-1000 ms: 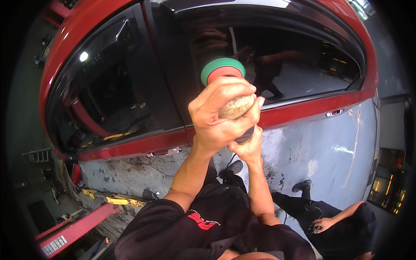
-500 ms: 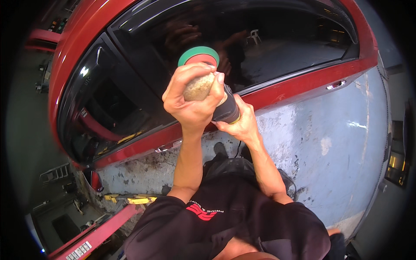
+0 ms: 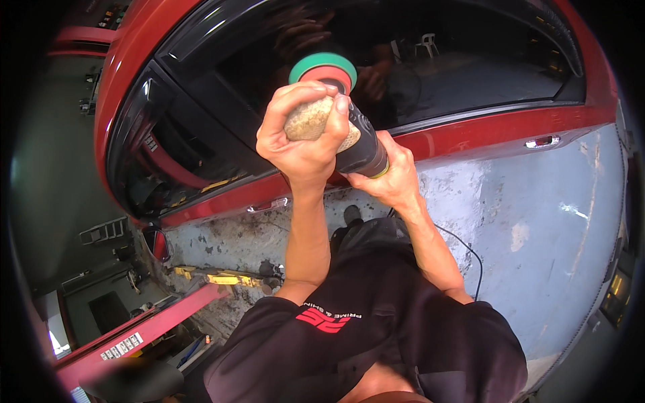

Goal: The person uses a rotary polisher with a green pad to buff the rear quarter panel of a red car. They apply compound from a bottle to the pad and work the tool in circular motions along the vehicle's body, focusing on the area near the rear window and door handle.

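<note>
Both my hands hold a black car polisher (image 3: 366, 140) up against the side of a red car (image 3: 463, 138). My left hand (image 3: 302, 158) is wrapped over its head, where a worn beige fuzzy cover (image 3: 309, 119) shows between thumb and fingers. Around the rear of the black body, my right hand (image 3: 398, 178) is closed. A round green foam pad (image 3: 322, 62) on a red backing faces the dark side window (image 3: 470, 67). Whether the pad presses on the glass I cannot tell from this angle.
A black cord (image 3: 463, 245) runs along the floor by my right arm. Door handles (image 3: 543, 142) stand out from the car's side, and a side mirror (image 3: 156, 243) juts out at left. A red lift post (image 3: 141, 332) with a yellow arm stands at lower left.
The polisher and both hands have moved slightly up and to the right in view, while the whole scene has shifted right. My grip stays the same.
</note>
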{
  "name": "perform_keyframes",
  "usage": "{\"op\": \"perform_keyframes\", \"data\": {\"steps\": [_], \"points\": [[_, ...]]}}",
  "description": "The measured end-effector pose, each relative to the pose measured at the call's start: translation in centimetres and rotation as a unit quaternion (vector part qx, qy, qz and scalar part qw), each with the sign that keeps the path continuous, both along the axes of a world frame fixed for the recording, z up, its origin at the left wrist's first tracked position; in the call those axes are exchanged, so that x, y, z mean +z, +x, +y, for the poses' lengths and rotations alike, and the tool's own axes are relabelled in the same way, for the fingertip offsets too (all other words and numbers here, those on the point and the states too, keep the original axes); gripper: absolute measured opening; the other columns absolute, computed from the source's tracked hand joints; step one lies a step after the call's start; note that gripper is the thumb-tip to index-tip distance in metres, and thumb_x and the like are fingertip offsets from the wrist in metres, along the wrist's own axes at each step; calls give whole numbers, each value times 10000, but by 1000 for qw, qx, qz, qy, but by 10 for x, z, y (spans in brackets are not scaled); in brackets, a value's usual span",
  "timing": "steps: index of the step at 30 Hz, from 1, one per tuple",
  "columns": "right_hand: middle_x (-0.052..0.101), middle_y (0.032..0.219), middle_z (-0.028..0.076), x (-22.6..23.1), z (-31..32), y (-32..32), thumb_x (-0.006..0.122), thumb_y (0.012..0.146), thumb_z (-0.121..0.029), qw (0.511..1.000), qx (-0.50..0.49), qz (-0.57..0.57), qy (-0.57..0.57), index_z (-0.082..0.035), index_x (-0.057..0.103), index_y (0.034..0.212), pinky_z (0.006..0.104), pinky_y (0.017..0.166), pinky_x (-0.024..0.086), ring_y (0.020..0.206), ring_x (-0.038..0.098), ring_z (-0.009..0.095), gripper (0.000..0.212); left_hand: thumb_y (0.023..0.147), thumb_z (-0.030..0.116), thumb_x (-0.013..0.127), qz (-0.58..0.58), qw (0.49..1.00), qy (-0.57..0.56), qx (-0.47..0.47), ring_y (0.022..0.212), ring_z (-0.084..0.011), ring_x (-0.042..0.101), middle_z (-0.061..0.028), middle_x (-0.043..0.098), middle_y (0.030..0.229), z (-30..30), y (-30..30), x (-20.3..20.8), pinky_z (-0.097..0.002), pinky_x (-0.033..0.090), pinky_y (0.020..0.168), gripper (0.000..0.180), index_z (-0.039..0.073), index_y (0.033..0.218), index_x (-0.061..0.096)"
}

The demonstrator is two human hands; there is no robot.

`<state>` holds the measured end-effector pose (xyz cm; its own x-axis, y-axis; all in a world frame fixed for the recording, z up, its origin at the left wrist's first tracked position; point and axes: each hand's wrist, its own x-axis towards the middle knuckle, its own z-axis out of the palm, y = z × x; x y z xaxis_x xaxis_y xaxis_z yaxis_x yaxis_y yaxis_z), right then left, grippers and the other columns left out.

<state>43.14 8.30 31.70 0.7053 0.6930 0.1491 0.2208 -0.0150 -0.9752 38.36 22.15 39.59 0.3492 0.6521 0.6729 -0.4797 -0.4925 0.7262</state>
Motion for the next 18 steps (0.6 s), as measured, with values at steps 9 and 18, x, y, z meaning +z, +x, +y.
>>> {"op": "perform_keyframes", "data": {"steps": [9,18], "points": [[783,964,148,6,-19,15,939,676,-230,1000,-4,27,8,-39,669,1119,392,817,613,908,788,286,554,820,-144,752,14,996,87,-36,836,-224,743,-164,718,997,-10,17,1,-364,641,783,258,-41,1041,669],[779,939,107,-14,-38,31,912,688,-183,998,-24,57,22,-21,675,1161,344,806,600,876,743,149,554,698,-59,846,25,994,107,-3,828,-183,731,-111,748,893,-36,46,2,-307,586,750,272,0,948,756]]}}
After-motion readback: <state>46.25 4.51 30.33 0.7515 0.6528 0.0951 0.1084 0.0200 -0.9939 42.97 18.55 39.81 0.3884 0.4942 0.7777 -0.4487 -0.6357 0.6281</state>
